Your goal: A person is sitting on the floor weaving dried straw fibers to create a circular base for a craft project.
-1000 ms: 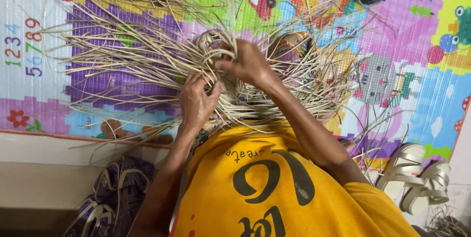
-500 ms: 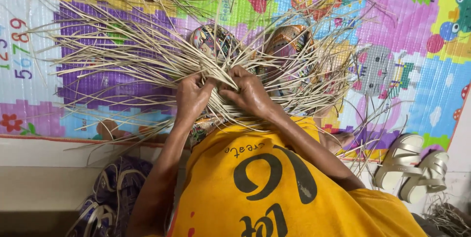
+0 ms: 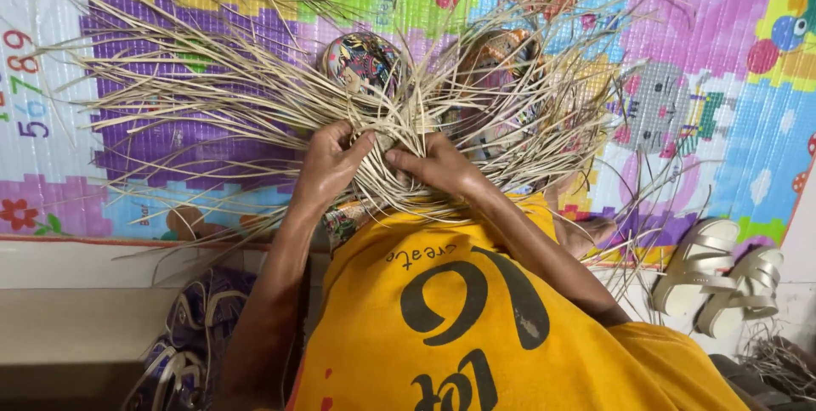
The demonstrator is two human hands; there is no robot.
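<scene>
Left hand point(image 3: 330, 160): our grip clenched on straw strands point(image 3: 255, 96).
Right hand point(image 3: 438, 169): grip pinching the same strands at the woven centre.
Strands: fanned over the play mat point(image 3: 697, 62).
Sandals point(image 3: 718, 275): right of the mat.

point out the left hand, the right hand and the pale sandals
left hand point(image 3: 327, 164), head view, on the back of the hand pressing the straw strips
right hand point(image 3: 442, 169), head view, on the back of the hand
pale sandals point(image 3: 722, 275), head view, on the straps of the pair
</scene>
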